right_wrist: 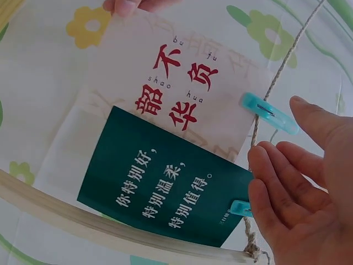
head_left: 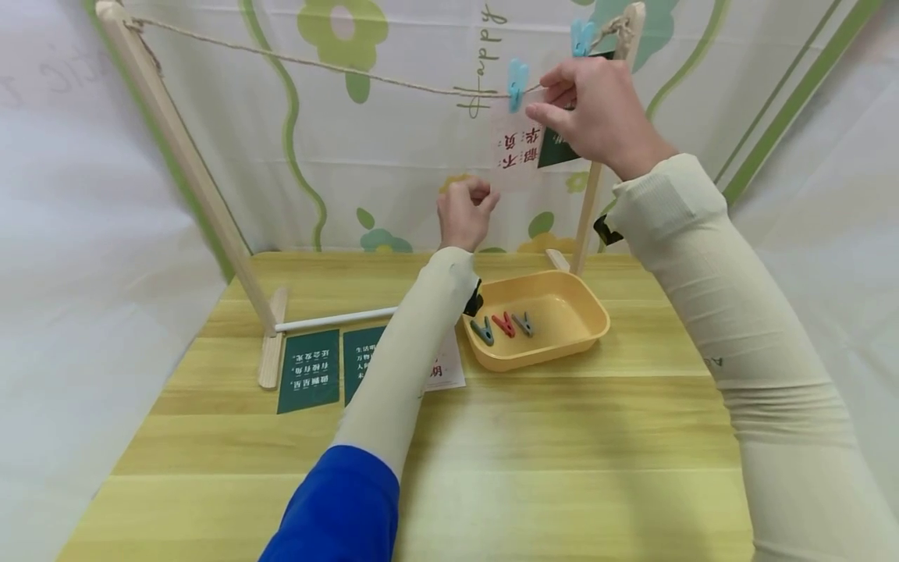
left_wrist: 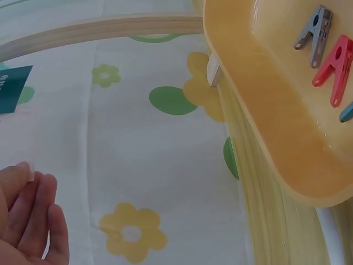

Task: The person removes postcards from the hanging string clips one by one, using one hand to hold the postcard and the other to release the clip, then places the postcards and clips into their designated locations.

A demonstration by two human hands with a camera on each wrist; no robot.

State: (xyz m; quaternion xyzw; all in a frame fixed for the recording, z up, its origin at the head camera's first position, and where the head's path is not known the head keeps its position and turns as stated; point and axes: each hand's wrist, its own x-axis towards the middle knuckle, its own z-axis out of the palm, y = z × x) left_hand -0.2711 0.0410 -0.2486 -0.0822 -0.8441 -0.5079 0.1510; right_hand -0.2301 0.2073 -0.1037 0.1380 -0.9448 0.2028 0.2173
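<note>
A pale pink card with red characters (right_wrist: pixel 182 83) hangs from the twine (right_wrist: pixel 287 55) under a blue clip (right_wrist: pixel 270 113). Its lower corner is pinched by my left hand (head_left: pixel 465 215), whose thumb and fingertips meet there (left_wrist: pixel 30 215). My right hand (head_left: pixel 597 109) is beside that clip with fingers apart and nothing held; in the right wrist view the hand (right_wrist: pixel 309 182) has its thumb near the clip's end. A dark green card (right_wrist: pixel 154 176) hangs next to the pink one, overlapping it, under a second blue clip (head_left: pixel 581 37).
A yellow tray (head_left: pixel 562 343) on the wooden table (head_left: pixel 534 453) holds several clips (head_left: pixel 503 324). Green cards (head_left: pixel 309 371) and a pale card (head_left: pixel 449 367) lie left of it, partly behind my left sleeve. Wooden posts (head_left: pixel 190 172) and a white rod (head_left: pixel 337 318) form the frame.
</note>
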